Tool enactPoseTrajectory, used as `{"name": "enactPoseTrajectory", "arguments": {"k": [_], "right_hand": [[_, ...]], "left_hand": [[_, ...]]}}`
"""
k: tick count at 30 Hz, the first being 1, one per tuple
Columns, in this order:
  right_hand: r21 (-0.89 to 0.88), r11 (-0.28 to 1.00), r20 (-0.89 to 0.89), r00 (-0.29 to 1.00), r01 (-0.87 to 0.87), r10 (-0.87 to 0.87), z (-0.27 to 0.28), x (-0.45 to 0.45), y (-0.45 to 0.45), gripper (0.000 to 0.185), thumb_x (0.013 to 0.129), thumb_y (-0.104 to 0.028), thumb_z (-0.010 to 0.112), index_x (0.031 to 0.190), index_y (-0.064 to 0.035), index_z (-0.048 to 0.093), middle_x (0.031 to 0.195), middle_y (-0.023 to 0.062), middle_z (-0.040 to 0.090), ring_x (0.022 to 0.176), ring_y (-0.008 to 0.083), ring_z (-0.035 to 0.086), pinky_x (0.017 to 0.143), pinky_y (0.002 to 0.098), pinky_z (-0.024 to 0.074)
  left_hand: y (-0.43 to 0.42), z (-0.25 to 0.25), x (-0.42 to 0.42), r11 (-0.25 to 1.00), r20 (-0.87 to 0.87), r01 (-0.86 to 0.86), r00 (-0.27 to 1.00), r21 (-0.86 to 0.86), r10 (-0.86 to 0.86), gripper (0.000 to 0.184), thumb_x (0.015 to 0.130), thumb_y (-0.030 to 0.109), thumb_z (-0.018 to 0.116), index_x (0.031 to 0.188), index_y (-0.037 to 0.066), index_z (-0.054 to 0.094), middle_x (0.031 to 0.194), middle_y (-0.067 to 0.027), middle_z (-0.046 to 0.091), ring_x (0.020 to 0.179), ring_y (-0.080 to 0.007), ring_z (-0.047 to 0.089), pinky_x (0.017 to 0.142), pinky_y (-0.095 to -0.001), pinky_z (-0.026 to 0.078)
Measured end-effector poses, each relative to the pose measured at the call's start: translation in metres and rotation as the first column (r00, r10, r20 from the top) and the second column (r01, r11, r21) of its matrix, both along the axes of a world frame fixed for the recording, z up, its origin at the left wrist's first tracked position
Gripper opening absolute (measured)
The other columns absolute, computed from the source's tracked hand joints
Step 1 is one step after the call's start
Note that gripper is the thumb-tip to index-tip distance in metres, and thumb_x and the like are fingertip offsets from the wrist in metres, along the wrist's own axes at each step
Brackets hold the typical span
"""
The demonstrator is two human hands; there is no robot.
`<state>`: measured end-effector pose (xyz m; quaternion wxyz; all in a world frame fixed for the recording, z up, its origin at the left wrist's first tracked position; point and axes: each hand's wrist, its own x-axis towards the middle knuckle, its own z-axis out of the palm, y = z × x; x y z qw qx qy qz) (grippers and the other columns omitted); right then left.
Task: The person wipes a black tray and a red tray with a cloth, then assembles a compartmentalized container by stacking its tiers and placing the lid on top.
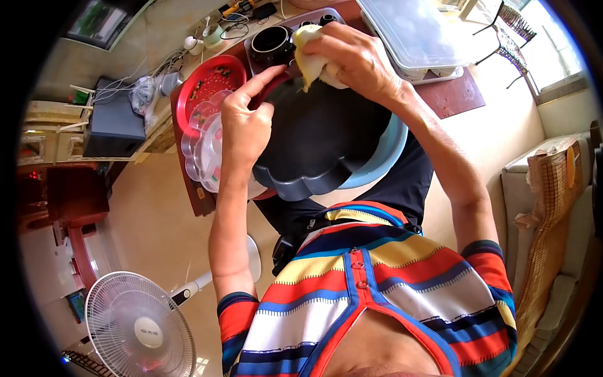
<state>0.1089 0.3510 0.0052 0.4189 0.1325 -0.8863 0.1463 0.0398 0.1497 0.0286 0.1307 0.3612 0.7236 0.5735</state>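
My left hand (248,122) grips the left rim of a large dark tray (323,132) with a scalloped edge, its index finger stretched along the rim. The tray is tilted above a light blue basin (384,157), which shows only along its right and lower side. In my right hand (361,63) is a bunched yellow and white cloth (306,60), held at the tray's far rim. The underside of the tray and part of the cloth are hidden.
To the left are a red bowl (235,70) with small bits in it and clear scalloped plastic trays (195,151). Behind stand a black pot (271,41) and a lidded clear storage box (411,31). A white fan (141,327) is at lower left, a sofa (534,207) at right.
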Motion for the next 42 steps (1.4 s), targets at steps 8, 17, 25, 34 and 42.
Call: {"name": "enactPoseTrajectory", "arguments": {"k": [8,17,25,34,42], "right_hand": [[-0.395,0.897,0.130,0.979,0.195,-0.156,-0.038,-0.003,-0.005,0.026,0.071,-0.010,0.062,0.097,-0.0124,0.059,0.083,0.0085,0.055,0.080,0.0307,0.058,0.065,0.0402,0.0482],[0.038,0.999,-0.096,0.995,-0.013,0.017,-0.003,-0.009,-0.032,0.021,0.068,-0.007,0.059,0.088,-0.0121,0.054,0.084,0.0065,0.050,0.080,0.0257,0.055,0.070,0.0360,0.0467],[-0.280,0.950,0.078,0.990,0.135,-0.117,-0.033,-0.003,-0.007,0.032,0.066,-0.006,0.066,0.097,-0.0112,0.059,0.083,0.0065,0.055,0.078,0.0283,0.057,0.066,0.0359,0.0476],[-0.613,0.759,0.251,0.965,0.220,-0.076,-0.084,0.020,0.015,0.028,0.076,-0.004,0.063,0.104,-0.0066,0.057,0.092,0.0125,0.058,0.082,0.0311,0.059,0.072,0.0336,0.0473],[-0.127,0.975,-0.097,0.976,0.184,-0.196,-0.028,0.007,-0.001,0.027,0.064,-0.006,0.063,0.091,-0.0088,0.059,0.082,0.0060,0.054,0.078,0.0260,0.056,0.068,0.0355,0.0475]], "left_hand": [[-0.011,-0.007,0.005,0.989,-0.011,-0.147,0.989,-0.022,0.147,0.054,0.064,-0.011,0.039,0.109,0.006,0.065,0.100,-0.0097,0.065,0.088,-0.0133,0.059,0.080,-0.0235,0.045],[-0.005,-0.010,0.016,0.984,-0.178,-0.167,0.972,-0.067,0.153,0.050,0.065,-0.012,0.041,0.107,0.004,0.064,0.093,-0.0128,0.063,0.085,-0.0208,0.060,0.083,-0.0281,0.044],[-0.019,-0.014,0.020,0.981,-0.124,-0.193,0.974,-0.019,0.189,0.054,0.064,-0.013,0.040,0.108,0.006,0.064,0.090,-0.0091,0.061,0.085,-0.0184,0.059,0.080,-0.0251,0.043],[-0.020,-0.014,0.027,0.969,-0.264,-0.242,0.939,-0.045,0.222,0.056,0.063,-0.014,0.041,0.109,0.008,0.063,0.091,-0.0073,0.059,0.085,-0.0172,0.057,0.081,-0.0240,0.042],[-0.014,-0.009,0.027,0.985,-0.293,-0.163,0.946,-0.059,0.139,0.057,0.063,-0.016,0.039,0.110,0.007,0.063,0.089,-0.0077,0.058,0.087,-0.0178,0.057,0.082,-0.0239,0.042]]}}
